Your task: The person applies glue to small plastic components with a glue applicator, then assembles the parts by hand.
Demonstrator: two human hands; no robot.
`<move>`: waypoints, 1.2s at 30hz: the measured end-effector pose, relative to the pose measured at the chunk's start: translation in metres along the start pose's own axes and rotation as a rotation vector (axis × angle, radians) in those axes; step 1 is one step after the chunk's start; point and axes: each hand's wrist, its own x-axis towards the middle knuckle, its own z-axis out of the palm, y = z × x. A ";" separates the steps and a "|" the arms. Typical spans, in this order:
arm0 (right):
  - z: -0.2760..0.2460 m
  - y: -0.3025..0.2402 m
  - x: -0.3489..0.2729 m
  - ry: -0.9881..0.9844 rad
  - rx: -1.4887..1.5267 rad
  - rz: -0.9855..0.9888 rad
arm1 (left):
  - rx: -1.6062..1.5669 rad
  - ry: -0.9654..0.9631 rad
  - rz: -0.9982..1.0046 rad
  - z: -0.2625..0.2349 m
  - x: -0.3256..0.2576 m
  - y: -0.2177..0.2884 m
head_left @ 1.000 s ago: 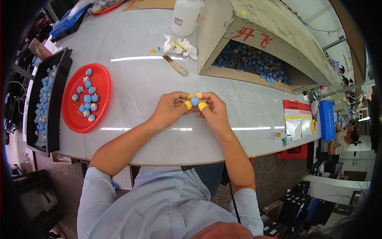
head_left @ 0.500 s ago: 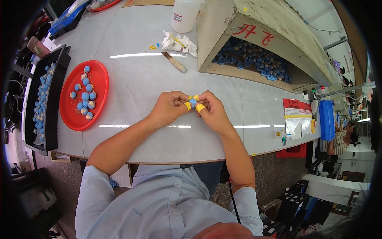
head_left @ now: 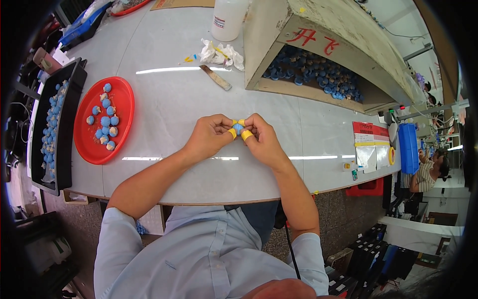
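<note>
Over the middle of the grey table, a small round blue piece (head_left: 238, 129) is pinched between my two hands. My left hand (head_left: 209, 133) grips its left side with thumb and forefinger, and my right hand (head_left: 262, 138) grips its right side the same way. Yellow tape wraps the thumb and forefinger tips of both hands. To the left, a red round plate (head_left: 91, 145) holds several similar blue balls (head_left: 105, 121) with pale bits sticking out. The fingers partly cover the piece, so its details are hidden.
A black tray (head_left: 69, 129) of blue balls stands at far left. Ahead are a flat scraper-like blade (head_left: 215, 77), crumpled tissue (head_left: 222, 54) and a white bottle (head_left: 227, 22). A wooden box (head_left: 328, 55) of blue pieces is at back right; a blue bin (head_left: 408, 149) sits farther right.
The blue piece now shows more of its face between my fingertips. Both hands keep their pinch, and the whole view has shifted very slightly.
</note>
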 end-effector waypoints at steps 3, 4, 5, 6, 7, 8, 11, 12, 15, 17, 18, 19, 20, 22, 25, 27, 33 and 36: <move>-0.001 -0.004 0.000 0.004 -0.011 0.014 | 0.008 -0.013 -0.006 0.000 0.000 0.003; -0.001 -0.005 0.000 0.005 -0.011 0.014 | 0.020 -0.025 -0.007 -0.001 0.001 0.003; -0.001 -0.006 0.001 0.008 -0.017 0.005 | 0.031 -0.037 -0.008 -0.001 0.001 0.003; -0.002 -0.006 0.001 0.011 -0.023 -0.004 | 0.031 -0.038 -0.007 -0.001 0.001 0.002; -0.002 -0.006 0.002 0.011 -0.024 -0.004 | -0.001 -0.028 0.009 -0.001 0.002 0.000; -0.003 -0.005 0.002 0.010 -0.004 0.005 | -0.034 -0.018 0.025 -0.001 0.002 0.000; -0.006 -0.005 0.002 0.016 0.016 0.031 | -0.058 -0.016 0.021 0.002 0.003 0.004; -0.006 -0.005 0.002 0.019 0.019 0.048 | -0.058 -0.016 0.020 0.001 0.003 0.004; -0.008 -0.012 0.002 -0.016 0.088 0.110 | -0.103 -0.041 -0.010 -0.001 0.003 0.005; -0.011 -0.012 0.002 -0.035 0.118 0.145 | -0.099 -0.037 0.003 -0.001 0.003 0.005; -0.012 -0.012 0.002 -0.052 0.149 0.180 | -0.100 -0.038 0.003 -0.001 0.003 0.006; -0.011 -0.013 0.002 -0.051 0.148 0.180 | -0.106 -0.056 -0.013 -0.001 0.003 0.007; -0.010 -0.015 0.001 -0.049 0.158 0.187 | -0.111 -0.075 -0.029 -0.002 0.003 0.008; -0.011 -0.015 0.001 -0.046 0.167 0.193 | -0.096 -0.077 -0.034 -0.003 0.004 0.007; -0.013 -0.012 0.001 -0.060 0.160 0.186 | -0.085 -0.081 -0.043 -0.003 0.004 0.008; -0.012 -0.012 0.002 -0.068 0.161 0.168 | -0.089 -0.084 -0.045 -0.004 0.004 0.008; -0.007 -0.009 0.003 -0.061 0.130 0.144 | -0.043 -0.077 -0.064 -0.007 0.002 0.006; -0.005 -0.007 0.004 -0.052 0.079 0.108 | -0.037 -0.010 -0.016 -0.001 0.000 0.008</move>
